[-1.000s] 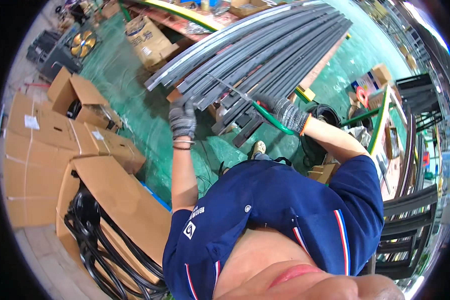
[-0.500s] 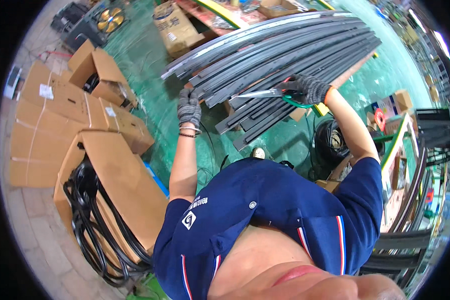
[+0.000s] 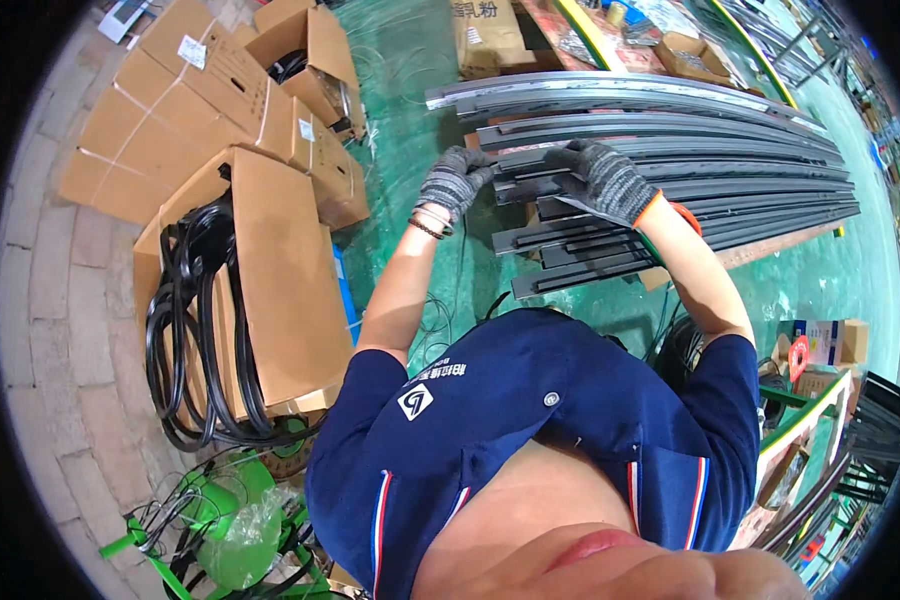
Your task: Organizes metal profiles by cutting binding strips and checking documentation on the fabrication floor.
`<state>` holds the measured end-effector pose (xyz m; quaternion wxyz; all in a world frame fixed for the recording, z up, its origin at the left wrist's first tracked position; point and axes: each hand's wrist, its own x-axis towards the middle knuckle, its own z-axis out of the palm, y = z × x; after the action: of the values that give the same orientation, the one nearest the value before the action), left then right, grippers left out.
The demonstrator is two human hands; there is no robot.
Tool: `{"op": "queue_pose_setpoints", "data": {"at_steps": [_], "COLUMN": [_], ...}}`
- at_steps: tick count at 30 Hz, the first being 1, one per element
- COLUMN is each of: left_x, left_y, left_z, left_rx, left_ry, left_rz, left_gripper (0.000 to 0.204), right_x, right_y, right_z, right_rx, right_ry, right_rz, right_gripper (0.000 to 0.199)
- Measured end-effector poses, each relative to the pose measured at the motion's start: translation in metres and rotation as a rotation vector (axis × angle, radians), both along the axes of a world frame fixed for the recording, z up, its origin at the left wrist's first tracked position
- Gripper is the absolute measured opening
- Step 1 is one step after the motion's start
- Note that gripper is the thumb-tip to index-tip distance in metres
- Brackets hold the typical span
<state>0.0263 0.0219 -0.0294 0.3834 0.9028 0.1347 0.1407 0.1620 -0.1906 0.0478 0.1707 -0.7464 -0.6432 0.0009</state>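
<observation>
A stack of long dark grey strips (image 3: 690, 150) lies across a low table ahead of me, their near ends fanned out. My left hand (image 3: 457, 182), in a grey knitted glove, is closed with its fingertips at the end of one dark strip. Over the strips, my gloved right hand (image 3: 602, 180) is curled with its fingers pointing left. It keeps hold of scissors, whose red handle (image 3: 686, 217) shows past the wrist; the blades are mostly hidden by the hand and the dark strips.
Cardboard boxes stand at the left, and black hoses (image 3: 205, 320) hang from an open carton (image 3: 290, 290). Green metal parts with wires (image 3: 235, 530) lie at lower left. A green-edged rack (image 3: 805, 420) stands at right. Another carton (image 3: 490, 40) sits beyond the strips.
The view has swung, so the scene sits further right. My right hand has come closer to the left one, and the scissor blades have turned from plain sight to mostly hidden.
</observation>
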Motion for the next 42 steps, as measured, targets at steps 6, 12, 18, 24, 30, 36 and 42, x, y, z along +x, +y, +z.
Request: {"op": "queue_pose_setpoints", "data": {"at_steps": [6,12,18,24,30,36,42], "left_x": [-0.002,-0.002,0.000,0.002,0.002,0.005,0.002], "left_y": [-0.005,-0.009,-0.003,-0.008,-0.007,-0.012,-0.014], "left_z": [-0.004,0.011,0.004,0.010,0.013,0.026,0.033], "left_rx": [0.205,0.281,0.355,0.411,0.441,0.522,0.488], "left_ry": [-0.039,0.006,0.004,0.080,0.137,0.209,0.218], "left_rz": [0.059,0.004,-0.014,-0.003,-0.035,-0.049,-0.046], "left_gripper": [0.023,0.021,0.021,0.020,0.023,0.027,0.022], "right_x": [-0.001,0.001,0.000,0.000,0.001,0.001,0.001], "right_y": [0.029,0.035,0.034,0.033,0.034,0.036,0.036], "right_z": [-0.014,-0.018,-0.016,-0.015,-0.018,-0.019,-0.016], "right_rx": [-0.053,-0.155,-0.091,-0.088,-0.082,-0.112,-0.155], "right_ry": [0.009,0.017,0.030,0.059,0.067,0.071,0.071], "right_rz": [0.056,-0.025,0.027,0.036,0.064,0.072,0.043], "right_gripper": [0.031,0.034,0.033,0.031,0.030,0.031,0.031]}}
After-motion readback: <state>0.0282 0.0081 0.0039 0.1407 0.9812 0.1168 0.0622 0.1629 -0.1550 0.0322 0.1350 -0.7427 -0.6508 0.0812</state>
